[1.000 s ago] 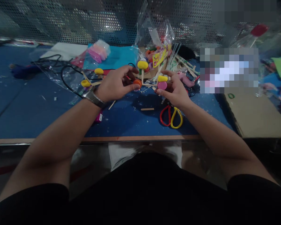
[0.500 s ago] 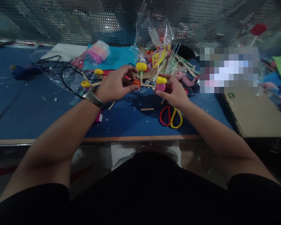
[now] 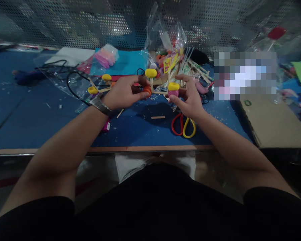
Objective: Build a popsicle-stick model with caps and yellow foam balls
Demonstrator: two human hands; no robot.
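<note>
Between my hands, above the blue tabletop, is a small frame of wooden craft sticks (image 3: 159,92) with colored lumps that look like modeling clay. My left hand (image 3: 126,91) pinches an orange lump (image 3: 147,90) at its left end; a yellow lump (image 3: 151,73) sits on an upright stick just above. With thumb and fingers my right hand (image 3: 189,97) grips a pink lump (image 3: 173,93) at the other end, a yellow lump (image 3: 174,86) resting directly over it. Left of my left hand lies another stick piece with yellow lumps (image 3: 92,89).
Scissors with red and yellow handles (image 3: 183,126) and a loose stick (image 3: 158,117) lie nearer me. Behind are a clear plastic bag (image 3: 163,40), a pile of sticks (image 3: 195,68) and blue paper (image 3: 130,62). Cardboard (image 3: 276,120) lies at right, before a perforated metal panel (image 3: 90,23).
The fingers of my right hand have lifted and spread somewhat, while its thumb stays at the pink lump. My left hand keeps its hold on the orange lump, nearly unmoved.
</note>
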